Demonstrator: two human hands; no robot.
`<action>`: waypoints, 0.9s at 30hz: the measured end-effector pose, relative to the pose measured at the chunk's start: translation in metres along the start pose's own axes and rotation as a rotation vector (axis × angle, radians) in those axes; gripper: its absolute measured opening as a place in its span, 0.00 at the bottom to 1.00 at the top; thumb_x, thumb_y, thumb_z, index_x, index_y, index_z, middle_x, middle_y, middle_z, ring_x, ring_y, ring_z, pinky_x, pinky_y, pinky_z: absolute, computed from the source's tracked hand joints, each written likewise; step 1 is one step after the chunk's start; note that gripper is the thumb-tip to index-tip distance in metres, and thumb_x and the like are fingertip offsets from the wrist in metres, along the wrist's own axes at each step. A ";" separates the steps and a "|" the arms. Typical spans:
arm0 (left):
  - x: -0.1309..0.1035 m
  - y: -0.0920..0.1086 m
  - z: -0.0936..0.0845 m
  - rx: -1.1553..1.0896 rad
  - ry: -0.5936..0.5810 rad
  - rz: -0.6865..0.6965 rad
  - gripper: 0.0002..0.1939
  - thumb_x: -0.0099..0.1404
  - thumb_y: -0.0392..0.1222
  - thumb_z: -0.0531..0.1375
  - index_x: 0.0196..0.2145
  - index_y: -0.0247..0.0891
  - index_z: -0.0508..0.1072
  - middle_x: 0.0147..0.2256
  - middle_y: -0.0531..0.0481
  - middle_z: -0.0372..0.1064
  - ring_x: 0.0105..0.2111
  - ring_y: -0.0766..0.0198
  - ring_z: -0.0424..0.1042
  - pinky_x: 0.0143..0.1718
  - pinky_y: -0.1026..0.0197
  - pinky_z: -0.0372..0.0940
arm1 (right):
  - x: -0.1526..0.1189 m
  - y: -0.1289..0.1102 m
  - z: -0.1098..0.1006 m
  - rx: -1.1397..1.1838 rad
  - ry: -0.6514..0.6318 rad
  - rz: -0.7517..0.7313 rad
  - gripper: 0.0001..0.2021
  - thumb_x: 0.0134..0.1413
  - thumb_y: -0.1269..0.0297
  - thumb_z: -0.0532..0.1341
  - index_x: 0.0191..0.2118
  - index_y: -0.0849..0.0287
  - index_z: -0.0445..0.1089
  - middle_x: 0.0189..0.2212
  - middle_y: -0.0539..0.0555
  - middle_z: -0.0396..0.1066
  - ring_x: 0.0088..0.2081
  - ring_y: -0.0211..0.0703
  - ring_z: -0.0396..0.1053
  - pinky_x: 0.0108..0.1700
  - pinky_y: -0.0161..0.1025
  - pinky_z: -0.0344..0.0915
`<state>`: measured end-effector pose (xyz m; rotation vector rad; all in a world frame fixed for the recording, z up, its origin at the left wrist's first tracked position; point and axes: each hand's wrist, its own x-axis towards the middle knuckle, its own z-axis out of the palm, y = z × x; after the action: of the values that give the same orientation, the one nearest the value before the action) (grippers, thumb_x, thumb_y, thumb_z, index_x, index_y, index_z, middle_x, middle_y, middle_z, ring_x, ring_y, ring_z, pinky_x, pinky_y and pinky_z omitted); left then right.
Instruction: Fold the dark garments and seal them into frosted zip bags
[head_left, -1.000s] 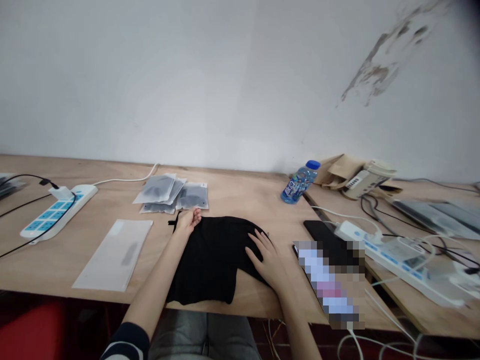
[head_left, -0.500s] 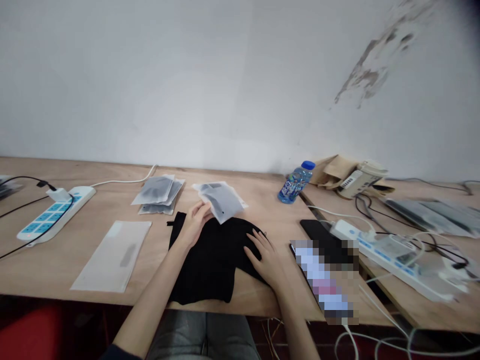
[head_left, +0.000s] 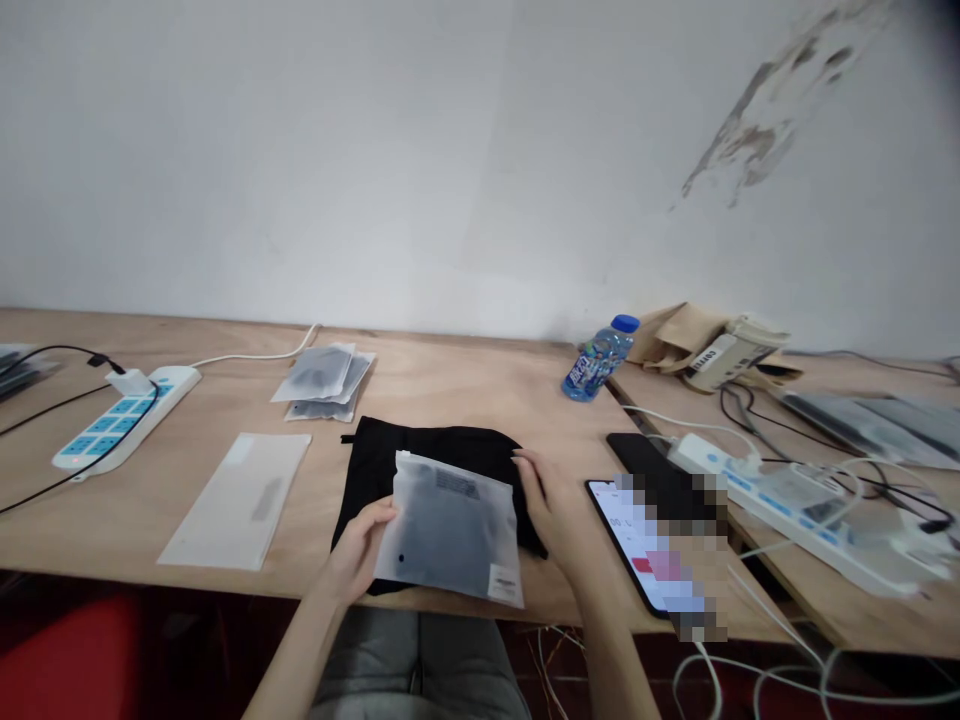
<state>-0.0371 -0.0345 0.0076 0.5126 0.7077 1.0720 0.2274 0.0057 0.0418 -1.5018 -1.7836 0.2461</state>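
Observation:
My left hand [head_left: 364,545] is closed on the left edge of a frosted zip bag [head_left: 450,535], which has a dark folded item inside and a white label at its lower right corner. The bag is held tilted above a black cloth garment [head_left: 375,450] spread on the table, hiding much of it. My right hand [head_left: 546,500] is beside the bag's right edge, over the garment's right part, its visible fingers stretched out; whether it touches the bag is unclear. Left of the garment lies a flat frosted bag [head_left: 236,500]. Behind that is a small stack of filled zip bags [head_left: 324,382].
A power strip [head_left: 124,425] with cables lies left. On the right are a blue-capped bottle [head_left: 600,358], a lit phone [head_left: 637,550], a black flat object [head_left: 645,465], another power strip [head_left: 787,510], a paper bag [head_left: 664,340] and a cup [head_left: 735,350]. White cables hang past the table edge [head_left: 757,625].
My left hand has brought the filled zip bag down towards me from beyond the garment. My right hand has lifted off the cloth's right part and come beside the bag.

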 end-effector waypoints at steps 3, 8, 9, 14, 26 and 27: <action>-0.001 -0.004 -0.008 0.062 0.037 -0.011 0.11 0.52 0.40 0.63 0.35 0.35 0.78 0.32 0.48 0.75 0.33 0.63 0.72 0.39 0.63 0.64 | 0.008 -0.047 0.006 -0.029 -0.188 -0.203 0.18 0.66 0.54 0.50 0.53 0.54 0.69 0.48 0.58 0.74 0.50 0.54 0.70 0.54 0.52 0.64; -0.006 0.001 -0.011 0.253 0.063 0.006 0.07 0.52 0.41 0.63 0.29 0.35 0.76 0.29 0.50 0.73 0.32 0.64 0.70 0.37 0.64 0.63 | 0.031 -0.095 0.039 0.138 -0.495 -0.361 0.15 0.66 0.61 0.52 0.53 0.58 0.68 0.48 0.56 0.74 0.48 0.46 0.71 0.50 0.42 0.65; -0.007 0.004 -0.010 0.296 0.040 0.010 0.06 0.52 0.41 0.63 0.27 0.35 0.75 0.28 0.51 0.71 0.31 0.64 0.69 0.36 0.64 0.63 | 0.036 -0.098 0.046 0.164 -0.542 -0.361 0.13 0.65 0.63 0.52 0.48 0.58 0.70 0.43 0.55 0.75 0.44 0.44 0.72 0.46 0.40 0.66; -0.012 0.015 -0.004 0.582 0.035 0.114 0.10 0.57 0.45 0.61 0.23 0.36 0.70 0.23 0.55 0.64 0.28 0.66 0.65 0.31 0.65 0.60 | 0.046 -0.096 0.062 0.229 -0.623 -0.302 0.08 0.63 0.68 0.53 0.35 0.58 0.68 0.29 0.50 0.73 0.30 0.38 0.69 0.33 0.33 0.61; 0.006 0.015 0.013 0.911 0.263 0.484 0.14 0.64 0.52 0.58 0.37 0.37 0.73 0.31 0.48 0.73 0.32 0.61 0.74 0.32 0.63 0.67 | 0.029 -0.090 0.047 0.215 -0.561 -0.264 0.07 0.62 0.70 0.54 0.32 0.57 0.63 0.30 0.50 0.70 0.33 0.39 0.68 0.35 0.34 0.59; 0.006 0.014 0.014 0.937 0.262 0.486 0.14 0.64 0.52 0.58 0.37 0.37 0.73 0.30 0.48 0.73 0.32 0.62 0.73 0.32 0.63 0.66 | 0.029 -0.090 0.047 0.214 -0.569 -0.258 0.07 0.62 0.70 0.54 0.31 0.57 0.63 0.30 0.50 0.70 0.32 0.39 0.68 0.34 0.34 0.59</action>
<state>-0.0337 -0.0240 0.0255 1.4161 1.3689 1.2273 0.1292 0.0211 0.0754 -1.0966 -2.2828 0.7664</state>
